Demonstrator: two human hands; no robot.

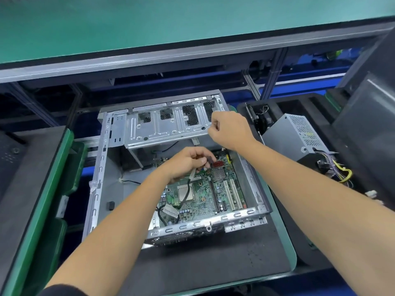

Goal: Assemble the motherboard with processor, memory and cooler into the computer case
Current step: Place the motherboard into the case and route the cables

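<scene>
An open metal computer case (102, 167) lies on a dark mat. The green motherboard (205, 195) sits inside its right half, with the bare processor (184, 193) showing and white and black slots to its right. My left hand (188, 162) hovers over the board's far end and pinches a black cable connector between its fingers. A black cable runs from there across the processor. My right hand (230, 130) is curled at the right corner of the raised drive cage (166, 124) and grips its edge.
A grey power supply (292, 135) with a bundle of coloured wires lies to the right of the case. A screwdriver (259, 133) leans beside it. Green bins (77, 167) stand on the left. A green-topped shelf spans the back.
</scene>
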